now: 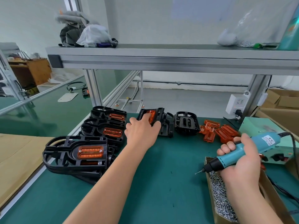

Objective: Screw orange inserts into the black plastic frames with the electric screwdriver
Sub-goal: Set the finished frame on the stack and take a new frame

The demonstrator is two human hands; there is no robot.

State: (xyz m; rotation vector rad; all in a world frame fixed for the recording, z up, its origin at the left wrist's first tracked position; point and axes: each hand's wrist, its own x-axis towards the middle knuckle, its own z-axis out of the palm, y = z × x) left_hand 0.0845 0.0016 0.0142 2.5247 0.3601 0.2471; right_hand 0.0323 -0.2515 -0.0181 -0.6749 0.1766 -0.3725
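My left hand (142, 131) reaches to the far middle of the green mat and grips a black plastic frame (159, 113) with an orange insert (151, 116) in it, tilted up off the mat. My right hand (241, 160) grips the blue electric screwdriver (239, 151), its bit pointing down-left over the corner of the screw box (216, 212). Three stacks of black frames with orange inserts (77, 152) lie at the left. Loose orange inserts (218, 131) lie at the right, next to another black frame (186, 123).
An aluminium shelf (161, 57) spans the bench overhead on posts. A green power unit (262, 126) and cardboard boxes (283, 99) stand at the right, with the screwdriver cable running to them. A cardboard sheet (16, 156) lies at the left edge.
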